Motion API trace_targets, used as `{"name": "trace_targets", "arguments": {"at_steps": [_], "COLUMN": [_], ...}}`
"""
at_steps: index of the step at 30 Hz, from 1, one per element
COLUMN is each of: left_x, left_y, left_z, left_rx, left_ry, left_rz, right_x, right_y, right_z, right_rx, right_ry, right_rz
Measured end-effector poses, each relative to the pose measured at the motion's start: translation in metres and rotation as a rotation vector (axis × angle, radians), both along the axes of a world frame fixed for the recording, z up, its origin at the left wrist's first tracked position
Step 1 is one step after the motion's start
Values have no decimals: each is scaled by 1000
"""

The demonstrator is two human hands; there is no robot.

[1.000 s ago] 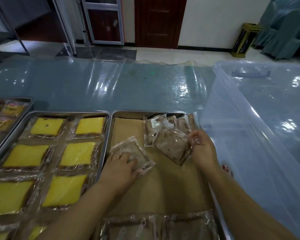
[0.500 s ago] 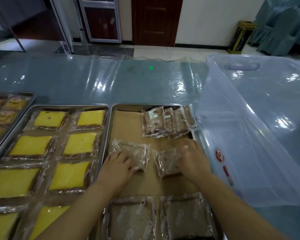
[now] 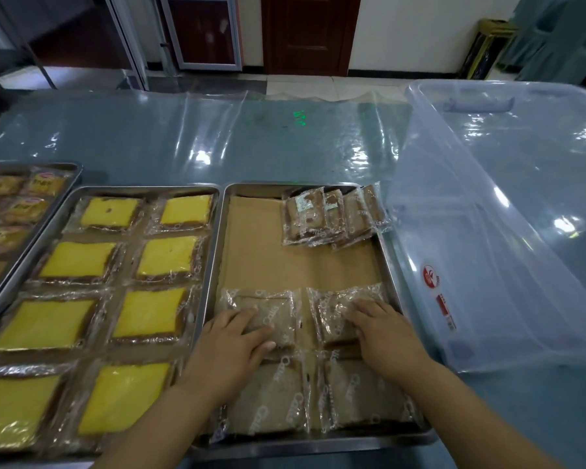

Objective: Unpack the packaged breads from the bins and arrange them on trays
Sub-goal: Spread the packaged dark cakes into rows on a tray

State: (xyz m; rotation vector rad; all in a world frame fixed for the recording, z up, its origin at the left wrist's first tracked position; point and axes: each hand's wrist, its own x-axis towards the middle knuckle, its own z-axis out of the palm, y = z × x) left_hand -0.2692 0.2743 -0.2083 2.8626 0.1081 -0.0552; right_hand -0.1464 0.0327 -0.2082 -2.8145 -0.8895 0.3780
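Along the near edge of the paper-lined tray (image 3: 218, 258), two wrapped brown bread packets (image 3: 268, 399) lie side by side. Just beyond them the left hand (image 3: 232, 336) lies flat, fingers straight, on the left packet (image 3: 271, 304). The right hand (image 3: 383, 328) presses the same way on the right packet (image 3: 332, 311). Neither hand grips. This looks like the second row being seated. Bare paper lies beyond it, and a pile of packets (image 3: 332, 214) leans in the tray's far right corner. The next move likely calls for lifting both hands clear and drawing two from that pile. The clear bin (image 3: 487, 252) stands to the tray's right, and a tray of yellow cake slices (image 3: 142, 189) to its left.
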Motion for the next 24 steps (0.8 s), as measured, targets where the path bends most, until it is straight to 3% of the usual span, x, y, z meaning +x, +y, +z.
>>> {"name": "trace_targets", "arguments": {"at_steps": [4, 8, 10, 18, 24], "left_x": [4, 27, 48, 153, 203], "left_y": [3, 2, 3, 14, 16], "left_z": [9, 22, 24, 22, -1], "left_rx": [38, 54, 43, -16, -217], "left_ry": [16, -134, -113, -110, -31], "left_rz": [24, 29, 12, -14, 25], "right_x": [3, 26, 44, 120, 153], "right_y": [6, 21, 32, 81, 98], "right_z": [14, 27, 32, 52, 46], "right_rx": [116, 256, 286, 237, 133], "right_ry": [-35, -82, -53, 8, 72], "right_rz": [-67, -176, -224, -331, -424]}}
